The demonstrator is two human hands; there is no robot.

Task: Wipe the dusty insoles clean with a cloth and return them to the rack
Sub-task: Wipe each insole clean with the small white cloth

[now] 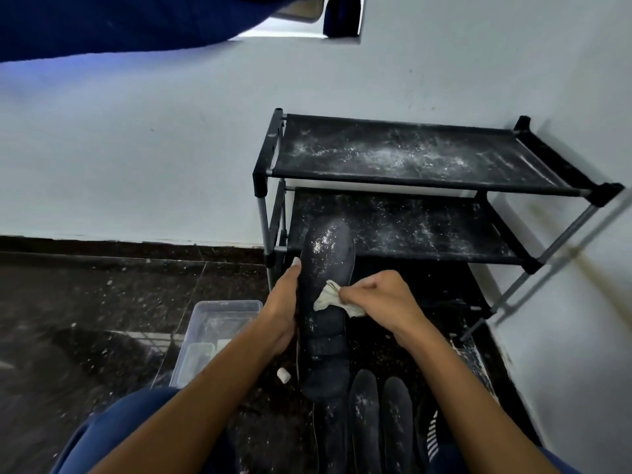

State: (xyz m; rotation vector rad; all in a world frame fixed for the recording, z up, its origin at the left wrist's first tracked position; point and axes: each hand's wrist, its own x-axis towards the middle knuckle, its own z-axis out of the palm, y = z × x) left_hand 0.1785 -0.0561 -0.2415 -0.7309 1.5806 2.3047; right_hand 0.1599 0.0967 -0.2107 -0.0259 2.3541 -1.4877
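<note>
I count three dusty insoles, one (326, 302) in my hands and two (365, 419) (398, 422) on the floor, plus one cloth (330, 297), one rack (410, 186) with two shelves, and one clear plastic tub (219, 333).

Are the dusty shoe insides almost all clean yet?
Not yet. None looks done. The left hand holds one insole while the right hand rubs it with the cloth; white dust still speckles its toe. Two more dusty insoles lie on the floor, and the rack holds none.
</note>
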